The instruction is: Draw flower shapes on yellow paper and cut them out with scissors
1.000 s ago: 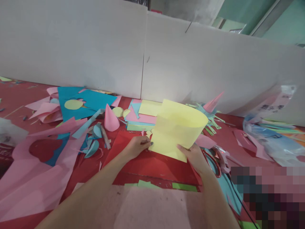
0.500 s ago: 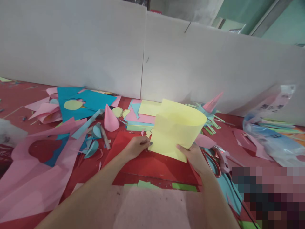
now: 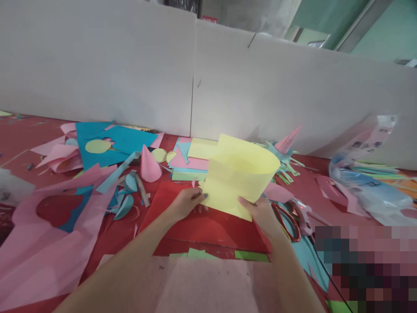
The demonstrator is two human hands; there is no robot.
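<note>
A yellow sheet of paper [image 3: 233, 184], curled over so its far part bends round into a loop, is held up in front of me. My left hand [image 3: 189, 201] pinches its left edge near the lower corner. Around the lower right part, my right hand [image 3: 260, 213] grips it with the thumb on the near face; the other fingers are hidden behind. Beneath the paper lies a red sheet [image 3: 208, 232]. A pink paper cone [image 3: 150, 165] stands to the left, beyond my left hand.
Red-handled scissors [image 3: 289, 224] and a glue gun [image 3: 304, 217] with a cord lie right of my right hand. Stacked coloured paper [image 3: 189, 167] sits behind. Pink cut paper [image 3: 65, 243] spreads left. A plastic bag [image 3: 374, 182] rests far right, and a white panel [image 3: 276, 87] stands behind.
The view has shifted slightly, moving everything a little left in the picture. Both hands keep their hold on the yellow paper, and its curl looks nearly the same.
</note>
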